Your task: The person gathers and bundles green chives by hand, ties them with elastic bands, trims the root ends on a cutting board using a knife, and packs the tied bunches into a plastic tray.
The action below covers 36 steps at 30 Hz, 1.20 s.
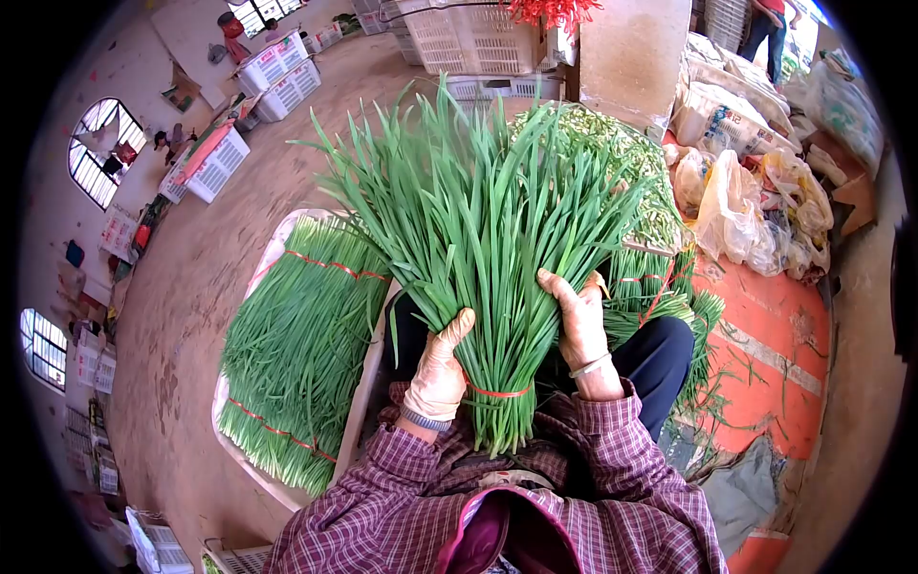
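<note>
A large bunch of garlic chives (pixel 492 249) stands upright before my lap, its leaf tips fanned out away from me. A red band (pixel 499 393) rings it near the cut stem ends. My left hand (pixel 437 378), in a thin pale glove, wraps the bunch's left side just above the band, thumb up. Gripping the right side a little higher is my right hand (pixel 581 320), also gloved; some of its fingers are hidden behind the leaves. On my left, a white crate (pixel 222 407) holds banded chives (pixel 301 344). More banded bundles (pixel 650 287) lie beyond my right knee.
Pale green trimmings (pixel 626 172) are heaped behind the bunch. Plastic bags (pixel 732 206) and sacks (pixel 732 120) pile up at the right, beside an orange sheet (pixel 765 354). Stacked crates (pixel 473 38) stand ahead; others line the left wall. A person (pixel 765 33) is at the far right.
</note>
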{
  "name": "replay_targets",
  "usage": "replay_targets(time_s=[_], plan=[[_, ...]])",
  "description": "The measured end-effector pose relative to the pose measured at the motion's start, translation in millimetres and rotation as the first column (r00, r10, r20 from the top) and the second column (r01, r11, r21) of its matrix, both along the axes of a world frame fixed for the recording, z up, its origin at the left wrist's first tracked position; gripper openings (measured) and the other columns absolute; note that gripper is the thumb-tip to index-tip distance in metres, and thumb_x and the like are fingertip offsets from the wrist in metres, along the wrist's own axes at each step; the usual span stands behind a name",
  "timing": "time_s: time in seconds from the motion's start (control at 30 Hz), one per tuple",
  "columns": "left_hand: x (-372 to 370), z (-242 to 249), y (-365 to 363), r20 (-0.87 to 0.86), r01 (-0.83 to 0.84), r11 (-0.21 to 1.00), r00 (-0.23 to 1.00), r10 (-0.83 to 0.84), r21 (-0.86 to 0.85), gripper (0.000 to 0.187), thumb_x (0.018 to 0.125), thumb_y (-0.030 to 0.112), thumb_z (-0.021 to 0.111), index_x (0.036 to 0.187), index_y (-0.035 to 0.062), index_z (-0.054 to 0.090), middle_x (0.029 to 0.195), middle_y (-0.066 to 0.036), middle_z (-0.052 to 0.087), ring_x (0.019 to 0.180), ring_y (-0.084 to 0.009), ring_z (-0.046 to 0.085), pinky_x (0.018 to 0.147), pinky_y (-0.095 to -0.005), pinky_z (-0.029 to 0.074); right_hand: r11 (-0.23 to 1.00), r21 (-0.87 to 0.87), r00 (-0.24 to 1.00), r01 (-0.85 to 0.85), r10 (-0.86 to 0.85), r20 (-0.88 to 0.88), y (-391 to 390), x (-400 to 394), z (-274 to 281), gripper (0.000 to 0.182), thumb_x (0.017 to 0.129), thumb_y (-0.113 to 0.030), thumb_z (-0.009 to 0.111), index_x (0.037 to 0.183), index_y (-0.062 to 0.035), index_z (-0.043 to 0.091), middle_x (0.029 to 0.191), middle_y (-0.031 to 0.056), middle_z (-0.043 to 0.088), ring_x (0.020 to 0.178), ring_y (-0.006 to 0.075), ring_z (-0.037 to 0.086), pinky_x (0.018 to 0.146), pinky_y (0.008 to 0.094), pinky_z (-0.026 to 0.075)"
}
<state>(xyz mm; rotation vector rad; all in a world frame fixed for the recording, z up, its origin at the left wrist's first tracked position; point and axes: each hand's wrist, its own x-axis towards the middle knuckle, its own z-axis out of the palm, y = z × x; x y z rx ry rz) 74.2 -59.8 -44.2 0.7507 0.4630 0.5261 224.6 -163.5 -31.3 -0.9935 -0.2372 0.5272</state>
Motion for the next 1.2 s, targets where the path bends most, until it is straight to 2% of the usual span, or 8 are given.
replay_targets(time_s=[0.13,0.37,0.4,0.47,0.57,0.7,0.87,1.2], plan=[[-1,-5,2,0.023,0.052,0.998,0.998,-0.051,-0.03,0.056,0.091,0.029,0.075,0.139,0.0082,0.056,0.13,-0.003,0.064,0.118,-0.0183,0.061,0.104,-0.0384,0.049,1.0,-0.031,1.0,0.001,-0.001,0.007,1,-3,-2,0.041,0.089,-0.008,0.075,0.122,-0.001,0.052,0.113,0.0107,0.068,0.098,0.0196,0.067,0.088,0.0347,0.057],[-2,2,-1,-0.011,0.059,0.994,0.998,-0.059,0.091,0.058,0.093,0.034,0.072,0.141,0.0078,0.055,0.135,-0.006,0.063,0.122,-0.0226,0.061,0.108,-0.0418,0.047,0.983,-0.185,0.883,-0.005,0.091,0.46,-7,16,2,0.053,0.092,-0.025,0.077,0.13,0.0037,0.054,0.123,0.0082,0.063,0.114,0.0163,0.057,0.102,0.0312,0.044],[-3,1,-2,-0.007,0.059,0.994,0.998,-0.059,0.091,0.058,0.093,0.034,0.072,0.141,0.0078,0.055,0.135,-0.006,0.063,0.122,-0.0226,0.061,0.108,-0.0418,0.047,0.968,-0.206,0.931,-0.14,0.199,0.305,-17,22,4,0.068,0.088,-0.029,0.081,0.137,0.0081,0.051,0.133,0.0171,0.06,0.126,0.0223,0.05,0.115,0.0354,0.03],[-3,-1,-2,-0.047,0.033,0.991,0.999,-0.028,0.127,0.058,0.093,0.034,0.073,0.141,0.0077,0.055,0.135,-0.006,0.063,0.121,-0.0215,0.061,0.107,-0.0408,0.047,0.946,-0.319,0.861,-0.054,0.206,0.465,-29,45,-3,0.072,0.089,-0.029,0.081,0.141,0.0081,0.048,0.137,0.0178,0.056,0.124,0.0238,0.051,0.11,0.0381,0.037],[-3,6,-6,-0.057,0.03,0.992,0.998,-0.023,0.119,0.059,0.092,0.033,0.073,0.141,0.0075,0.054,0.134,-0.005,0.063,0.121,-0.0207,0.061,0.107,-0.0404,0.048,0.985,-0.146,0.947,0.088,-0.038,0.318,-48,51,8,0.061,0.095,-0.018,0.074,0.142,0.0064,0.045,0.135,0.0165,0.057,0.115,0.0165,0.056,0.097,0.0296,0.046],[-2,-2,-6,-0.05,0.026,0.992,0.999,-0.02,0.122,0.059,0.092,0.032,0.074,0.141,0.007,0.055,0.134,-0.005,0.063,0.12,-0.0206,0.061,0.106,-0.0403,0.049,0.901,-0.002,0.779,0.433,-0.373,0.504,-63,61,44,0.026,0.1,-0.008,0.064,0.123,0.0045,0.06,0.099,0.0074,0.069,0.081,0.0094,0.062,0.075,0.0222,0.049],[0,6,-11,-0.05,0.028,0.995,0.998,-0.024,0.094,0.053,0.09,0.027,0.076,0.135,0.0053,0.058,0.128,-0.007,0.066,0.114,-0.021,0.064,0.102,-0.0402,0.052,0.933,-0.296,0.699,0.205,0.073,0.712,-53,37,89,0.026,0.098,-0.015,0.064,0.084,0.0056,0.072,0.091,0.0059,0.073,0.075,0.0114,0.065,0.066,0.0272,0.05],[-1,10,-13,-0.044,0.039,0.996,0.998,-0.036,0.078,0.049,0.09,0.025,0.077,0.132,0.0057,0.061,0.122,-0.004,0.067,0.109,-0.018,0.065,0.096,-0.0371,0.055,0.883,-0.468,0.651,0.04,0.332,0.682,-16,48,74,0.024,0.094,-0.018,0.068,0.089,0.0044,0.072,0.079,0.0102,0.072,0.053,0.0137,0.065,0.055,0.0296,0.05]])
